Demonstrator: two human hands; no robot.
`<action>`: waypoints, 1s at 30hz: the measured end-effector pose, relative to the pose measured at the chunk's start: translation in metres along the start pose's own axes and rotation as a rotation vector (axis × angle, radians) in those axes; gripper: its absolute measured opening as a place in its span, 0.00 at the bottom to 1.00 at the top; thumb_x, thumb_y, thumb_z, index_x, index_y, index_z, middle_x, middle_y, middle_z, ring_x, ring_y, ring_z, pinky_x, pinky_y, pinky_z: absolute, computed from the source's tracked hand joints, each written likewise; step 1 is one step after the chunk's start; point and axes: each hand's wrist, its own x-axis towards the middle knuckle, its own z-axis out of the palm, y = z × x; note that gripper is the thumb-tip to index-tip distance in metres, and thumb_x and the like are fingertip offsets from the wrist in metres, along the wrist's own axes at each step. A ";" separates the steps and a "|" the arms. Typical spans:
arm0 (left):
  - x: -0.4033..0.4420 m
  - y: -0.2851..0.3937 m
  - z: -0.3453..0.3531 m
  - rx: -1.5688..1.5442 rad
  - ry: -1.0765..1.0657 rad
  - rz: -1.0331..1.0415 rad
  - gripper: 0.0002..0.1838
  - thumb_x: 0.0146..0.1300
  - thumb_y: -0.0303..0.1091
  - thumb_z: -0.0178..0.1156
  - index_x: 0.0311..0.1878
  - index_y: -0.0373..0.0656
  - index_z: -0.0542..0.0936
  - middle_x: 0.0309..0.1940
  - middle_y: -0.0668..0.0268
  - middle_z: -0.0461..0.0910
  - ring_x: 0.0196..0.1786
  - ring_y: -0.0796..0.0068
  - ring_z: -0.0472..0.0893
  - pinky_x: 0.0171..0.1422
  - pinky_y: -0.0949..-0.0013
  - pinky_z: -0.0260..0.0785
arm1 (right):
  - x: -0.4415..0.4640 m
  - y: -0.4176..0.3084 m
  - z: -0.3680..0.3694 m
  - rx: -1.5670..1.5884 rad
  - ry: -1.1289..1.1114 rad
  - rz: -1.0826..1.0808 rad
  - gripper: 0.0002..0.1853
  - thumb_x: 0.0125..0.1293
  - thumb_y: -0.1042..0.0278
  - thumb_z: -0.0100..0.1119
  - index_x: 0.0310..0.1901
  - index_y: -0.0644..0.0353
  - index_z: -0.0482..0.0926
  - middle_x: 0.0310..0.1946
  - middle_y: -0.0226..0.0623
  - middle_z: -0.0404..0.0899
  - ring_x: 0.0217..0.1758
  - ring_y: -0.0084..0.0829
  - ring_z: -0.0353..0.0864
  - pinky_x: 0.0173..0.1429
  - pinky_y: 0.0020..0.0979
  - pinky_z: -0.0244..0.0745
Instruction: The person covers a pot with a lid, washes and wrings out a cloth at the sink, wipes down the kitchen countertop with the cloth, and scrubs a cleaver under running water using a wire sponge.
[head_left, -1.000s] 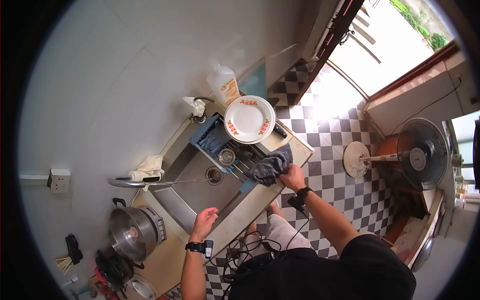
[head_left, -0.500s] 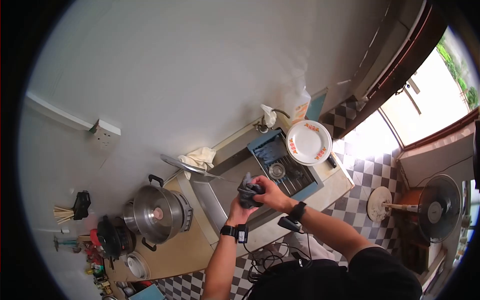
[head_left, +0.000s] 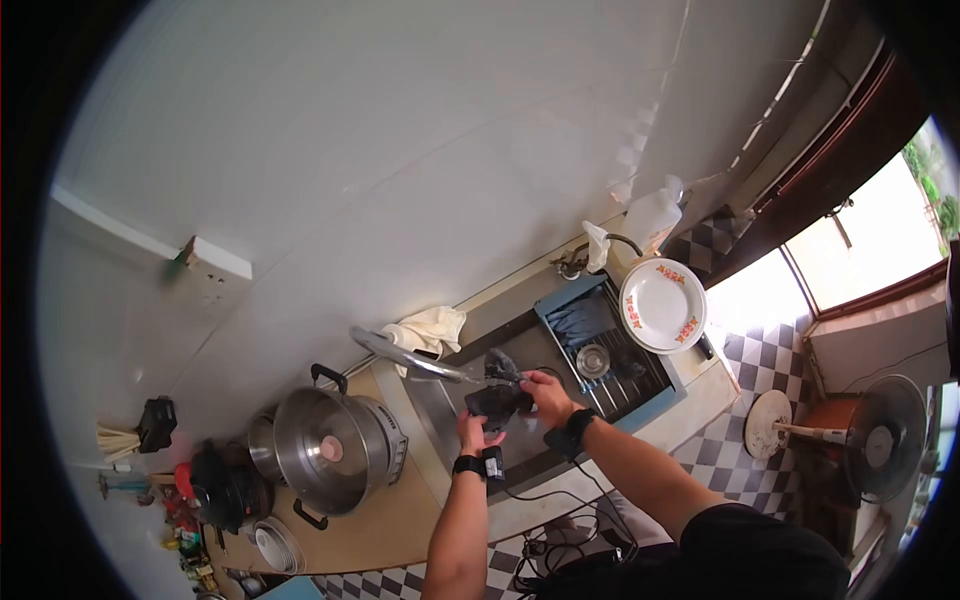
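Observation:
Over the sink [head_left: 430, 395], my left hand [head_left: 474, 432] grips the lower left edge of a wet-looking dark grey cloth [head_left: 492, 400]. My right hand [head_left: 548, 398] pinches its right side, so the cloth is stretched between both hands. One end sticks up above them, close to the mouth of the curved metal faucet [head_left: 405, 355]. The fingers are partly hidden by the cloth. Right of my hands, a blue-rimmed drying rack [head_left: 655, 392] sits across the sink with a small metal bowl [head_left: 593, 361] and a bluish cloth-like item [head_left: 577, 322] in it.
White flowered plates [head_left: 662, 307] are stacked beyond the rack, near a plastic jug [head_left: 655, 215]. A cream cloth [head_left: 430, 328] lies behind the faucet. On the left counter stand a large steel pot [head_left: 322, 435], a black cooker [head_left: 225, 485] and stacked white bowls [head_left: 277, 547].
The dark cloth was bunched up in both hands and is now spread out, lower and nearer the faucet. The whole view has shifted, so the counter appears further right.

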 end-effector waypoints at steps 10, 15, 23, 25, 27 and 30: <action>0.041 -0.062 0.057 -0.360 -0.445 -0.111 0.26 0.72 0.60 0.55 0.52 0.45 0.80 0.46 0.64 0.84 0.48 0.65 0.84 0.51 0.60 0.80 | -0.006 0.034 0.002 -1.140 0.106 -0.481 0.19 0.71 0.54 0.51 0.40 0.63 0.84 0.39 0.60 0.84 0.42 0.60 0.85 0.49 0.52 0.81; -0.033 -0.016 0.077 0.082 -0.142 -0.189 0.20 0.76 0.54 0.53 0.56 0.49 0.77 0.47 0.66 0.84 0.44 0.67 0.84 0.38 0.60 0.76 | 0.032 0.012 -0.019 -1.424 0.138 -0.431 0.20 0.70 0.55 0.50 0.38 0.63 0.84 0.34 0.58 0.85 0.40 0.58 0.87 0.49 0.52 0.82; -0.004 0.011 -0.004 -0.289 0.071 0.237 0.20 0.69 0.28 0.64 0.62 0.48 0.73 0.54 0.65 0.80 0.51 0.65 0.82 0.45 0.53 0.78 | 0.049 -0.015 -0.039 -1.324 -0.060 -0.277 0.29 0.62 0.40 0.66 0.40 0.67 0.85 0.33 0.56 0.86 0.43 0.54 0.87 0.51 0.47 0.81; -0.009 0.034 -0.012 -0.301 0.094 0.189 0.24 0.68 0.23 0.61 0.65 0.53 0.72 0.60 0.69 0.76 0.59 0.67 0.78 0.54 0.39 0.76 | 0.058 -0.020 -0.038 -1.395 -0.302 -0.136 0.32 0.57 0.38 0.69 0.42 0.68 0.86 0.34 0.54 0.86 0.43 0.52 0.87 0.51 0.44 0.81; 0.028 0.021 -0.033 -0.318 0.089 0.212 0.27 0.67 0.19 0.58 0.66 0.57 0.72 0.62 0.71 0.75 0.61 0.67 0.76 0.63 0.27 0.68 | 0.070 -0.010 -0.030 -1.273 -0.057 -0.387 0.29 0.58 0.42 0.69 0.41 0.68 0.86 0.35 0.51 0.87 0.43 0.51 0.87 0.50 0.43 0.80; 0.039 0.018 -0.030 -0.294 0.058 0.089 0.30 0.70 0.29 0.59 0.73 0.59 0.67 0.70 0.66 0.68 0.69 0.56 0.70 0.69 0.21 0.60 | 0.074 -0.015 -0.004 -0.933 0.105 -0.337 0.24 0.56 0.49 0.68 0.43 0.64 0.87 0.33 0.47 0.88 0.41 0.48 0.88 0.51 0.42 0.81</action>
